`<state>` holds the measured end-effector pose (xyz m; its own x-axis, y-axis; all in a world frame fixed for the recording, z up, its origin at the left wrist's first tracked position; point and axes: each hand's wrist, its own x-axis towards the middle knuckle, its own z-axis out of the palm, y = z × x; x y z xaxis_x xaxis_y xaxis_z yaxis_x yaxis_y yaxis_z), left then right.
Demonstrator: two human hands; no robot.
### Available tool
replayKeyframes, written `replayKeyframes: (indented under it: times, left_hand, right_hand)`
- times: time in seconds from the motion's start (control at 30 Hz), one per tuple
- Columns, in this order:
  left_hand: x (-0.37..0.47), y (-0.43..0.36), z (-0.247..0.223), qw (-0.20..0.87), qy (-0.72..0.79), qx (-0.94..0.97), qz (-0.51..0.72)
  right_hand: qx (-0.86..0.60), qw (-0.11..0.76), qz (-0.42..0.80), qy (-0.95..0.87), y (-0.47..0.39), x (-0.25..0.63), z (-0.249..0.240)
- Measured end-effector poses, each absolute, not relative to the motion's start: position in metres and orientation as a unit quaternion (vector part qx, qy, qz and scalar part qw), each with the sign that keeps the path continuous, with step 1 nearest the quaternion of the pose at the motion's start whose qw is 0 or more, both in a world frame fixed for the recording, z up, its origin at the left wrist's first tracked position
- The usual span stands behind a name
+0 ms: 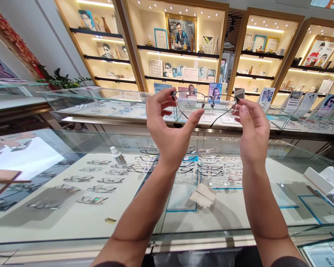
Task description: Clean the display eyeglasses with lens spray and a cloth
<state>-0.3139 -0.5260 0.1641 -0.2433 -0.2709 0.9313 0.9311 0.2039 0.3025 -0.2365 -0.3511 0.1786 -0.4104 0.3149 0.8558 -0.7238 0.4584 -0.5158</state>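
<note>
A pair of thin-rimmed eyeglasses (189, 99) is held up in front of me, above the glass counter, its lenses clear and its temples unfolded. My left hand (171, 128) grips the frame at its left end with the fingertips, the thumb reaching across below the left lens. At the right end, my right hand (253, 124) pinches the hinge area between thumb and fingers. Below the hands, a crumpled beige cloth (202, 195) lies on the counter top. Farther left stands a small white bottle (118, 156), looking tilted in this view.
The glass display counter (133, 226) holds rows of eyeglasses (102, 180) under its top. White boxes (324, 180) are at the right. A second glass showcase (122, 107) stands beyond, with lit wall shelves (180, 53) behind it and a green plant (62, 79) at left.
</note>
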Motion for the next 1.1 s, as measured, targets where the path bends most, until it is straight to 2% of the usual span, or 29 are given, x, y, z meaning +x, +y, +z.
replayKeyframes:
  times: [0.17,0.63,0.93,1.1]
  left_hand:
    - [-0.311,-0.526,0.166,0.536,-0.555,-0.305,-0.557]
    - [-0.311,-0.526,0.171,0.441,-0.568,-0.345,-0.604]
    - [-0.312,-0.525,0.17,0.44,-0.566,-0.356,-0.6]
    - [-0.311,-0.523,0.168,0.477,-0.548,-0.351,-0.59]
  right_hand:
    - [0.146,0.537,0.487,-0.673,-0.354,-0.234,0.18]
    - [0.13,0.58,0.483,-0.643,-0.356,-0.228,0.183]
    - [0.125,0.59,0.483,-0.635,-0.359,-0.225,0.184]
    - [0.131,0.578,0.495,-0.636,-0.354,-0.231,0.182]
